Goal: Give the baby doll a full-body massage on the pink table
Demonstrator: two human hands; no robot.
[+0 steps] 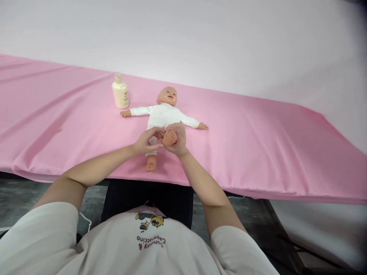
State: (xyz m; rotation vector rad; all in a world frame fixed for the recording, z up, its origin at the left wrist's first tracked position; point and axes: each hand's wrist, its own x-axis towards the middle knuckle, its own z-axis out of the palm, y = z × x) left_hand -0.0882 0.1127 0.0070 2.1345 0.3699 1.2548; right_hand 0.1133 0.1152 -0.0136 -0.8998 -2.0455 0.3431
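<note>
A baby doll point(164, 115) in a white long-sleeved suit lies on its back on the pink cloth, arms spread and head away from me. One of its legs is raised toward me, its bare foot point(169, 137) sole-up between my hands. My right hand point(180, 138) is wrapped around that foot and ankle from the right. From the left, my left hand point(148, 140) curls thumb and fingers against the same ankle. The doll's other leg point(151, 163) lies straight toward the table's front edge.
A cream pump bottle point(120, 93) stands upright beyond the doll's outstretched arm, on the left. Pink cloth point(243, 145) with loose folds covers the table. A white wall point(200, 42) rises behind it, and the table's front edge runs just before my body.
</note>
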